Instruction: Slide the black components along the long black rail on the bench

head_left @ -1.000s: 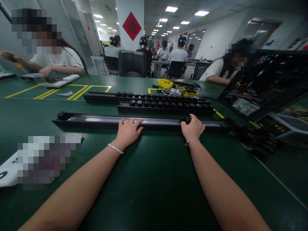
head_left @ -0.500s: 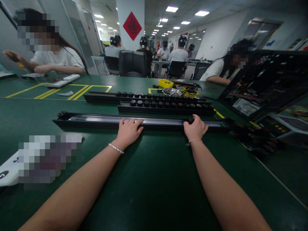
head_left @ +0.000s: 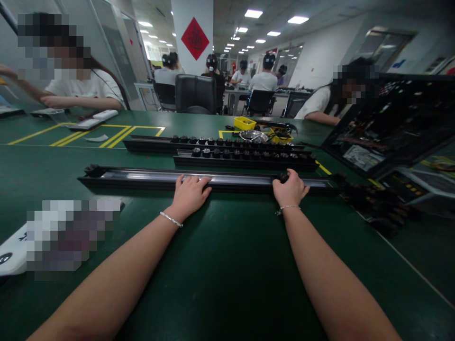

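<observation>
In front of me a long black channel (head_left: 138, 185) lies across the table, with a shiny silver strip (head_left: 245, 181) along its inside. My left hand (head_left: 190, 195) is on its near wall, fingers hooked over the edge toward the strip and thumb to the right. Farther right, my right hand (head_left: 289, 192) pinches a small dark roundish part (head_left: 283, 177) at the channel; my fingers hide much of it. Another dark part (head_left: 91, 169) sits at the channel's left end. Behind are two similar channels (head_left: 245, 164) (head_left: 151, 143) with rows of small round black parts.
A pile of black parts (head_left: 387, 206) lies at the right, near a large dark open case (head_left: 398, 123). Yellow bins (head_left: 244, 124) and a metal dish (head_left: 254, 136) stand behind the channels. A white object (head_left: 16, 246), partly blurred, lies at left. Co-workers sit across the green table (head_left: 220, 265).
My right hand has shifted slightly to the right along the channel with the dark part. My left hand stays put. The co-worker at the left has moved an arm outward to the left.
</observation>
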Demonstrator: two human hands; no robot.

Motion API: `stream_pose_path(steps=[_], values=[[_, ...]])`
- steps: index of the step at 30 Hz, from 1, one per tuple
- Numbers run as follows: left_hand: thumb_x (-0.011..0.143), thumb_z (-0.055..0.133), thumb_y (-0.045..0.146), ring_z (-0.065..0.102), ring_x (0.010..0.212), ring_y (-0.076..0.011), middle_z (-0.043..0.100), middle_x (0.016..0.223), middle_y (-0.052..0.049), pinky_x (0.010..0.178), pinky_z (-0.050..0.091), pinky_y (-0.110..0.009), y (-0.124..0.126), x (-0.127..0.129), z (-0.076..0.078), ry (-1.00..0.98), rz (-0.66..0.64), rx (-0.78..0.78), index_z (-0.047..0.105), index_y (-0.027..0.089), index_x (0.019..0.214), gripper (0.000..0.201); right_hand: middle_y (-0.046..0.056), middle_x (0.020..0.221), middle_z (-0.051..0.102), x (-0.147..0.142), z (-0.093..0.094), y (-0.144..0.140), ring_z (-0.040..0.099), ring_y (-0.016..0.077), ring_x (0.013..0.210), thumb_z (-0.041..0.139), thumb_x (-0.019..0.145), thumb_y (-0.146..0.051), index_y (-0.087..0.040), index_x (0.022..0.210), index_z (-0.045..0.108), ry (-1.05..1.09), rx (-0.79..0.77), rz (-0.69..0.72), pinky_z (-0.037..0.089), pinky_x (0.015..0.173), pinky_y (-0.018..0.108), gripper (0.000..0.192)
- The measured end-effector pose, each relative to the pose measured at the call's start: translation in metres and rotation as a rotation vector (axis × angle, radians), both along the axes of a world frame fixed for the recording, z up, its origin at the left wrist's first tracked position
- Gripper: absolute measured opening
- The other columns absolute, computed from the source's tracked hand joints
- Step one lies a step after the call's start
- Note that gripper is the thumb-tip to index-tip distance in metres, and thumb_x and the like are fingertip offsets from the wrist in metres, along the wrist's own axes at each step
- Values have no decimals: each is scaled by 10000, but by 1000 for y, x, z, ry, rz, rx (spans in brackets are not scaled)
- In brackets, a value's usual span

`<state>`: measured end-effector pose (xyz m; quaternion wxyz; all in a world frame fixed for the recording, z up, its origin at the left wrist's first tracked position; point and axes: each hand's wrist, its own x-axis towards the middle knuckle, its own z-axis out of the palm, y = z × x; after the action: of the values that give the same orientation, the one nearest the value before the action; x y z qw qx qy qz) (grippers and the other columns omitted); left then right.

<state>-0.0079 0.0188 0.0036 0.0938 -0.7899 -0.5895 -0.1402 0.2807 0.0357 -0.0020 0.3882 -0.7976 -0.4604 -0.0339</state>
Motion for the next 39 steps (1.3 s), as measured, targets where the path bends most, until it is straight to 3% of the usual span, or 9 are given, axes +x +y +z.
stream_pose_path(steps=[16,21,39], values=[[901,303,463,545,1010,-248,641,1027,-56,995,248,-465,-1,0,1,16,7,-6,534,303,1219,425,91,1203,552,6,2,-1,406,283,1196,508,687,-272,-231,1222,461,31,-31,-27,174,1032,602,538],[899,311,467,543,1018,-242,641,1035,-53,1004,240,-460,0,0,1,5,9,-11,535,304,1216,420,87,1200,552,10,2,0,419,277,1183,515,674,-262,-229,1221,450,30,-27,-48,151,1051,579,551],[896,325,462,546,1014,-241,643,1029,-51,998,257,-459,-1,1,2,16,9,-6,534,312,1217,412,111,1176,567,21,2,0,471,287,1127,530,640,-250,-196,1192,470,20,8,-70,263,1010,499,558]])
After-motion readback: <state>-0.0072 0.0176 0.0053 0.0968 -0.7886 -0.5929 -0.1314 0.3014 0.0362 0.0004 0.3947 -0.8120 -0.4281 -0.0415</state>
